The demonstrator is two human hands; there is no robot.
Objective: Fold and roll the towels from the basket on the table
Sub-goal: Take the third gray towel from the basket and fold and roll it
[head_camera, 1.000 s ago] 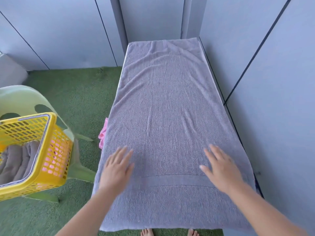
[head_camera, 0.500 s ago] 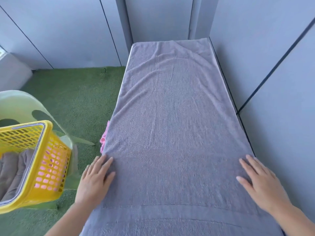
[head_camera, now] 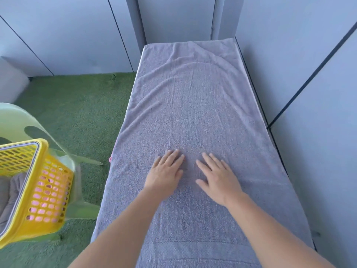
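The left hand (head_camera: 166, 175) and right hand (head_camera: 216, 178) lie flat, side by side and nearly touching, fingers straight and pressed palm-down on the grey towel (head_camera: 193, 105). The towel is spread lengthwise over the whole counter (head_camera: 249, 80), running out from under both hands in every direction, with creases at its far end. A pink scrap (head_camera: 110, 159) peeks out at the counter's left edge. Well to the left, a yellow basket (head_camera: 44, 190) holding more grey towels (head_camera: 11, 188) sits on a pale green chair (head_camera: 17, 120) over green turf (head_camera: 81, 105).

The yellow basket (head_camera: 46, 192) runs off the left edge, blurred
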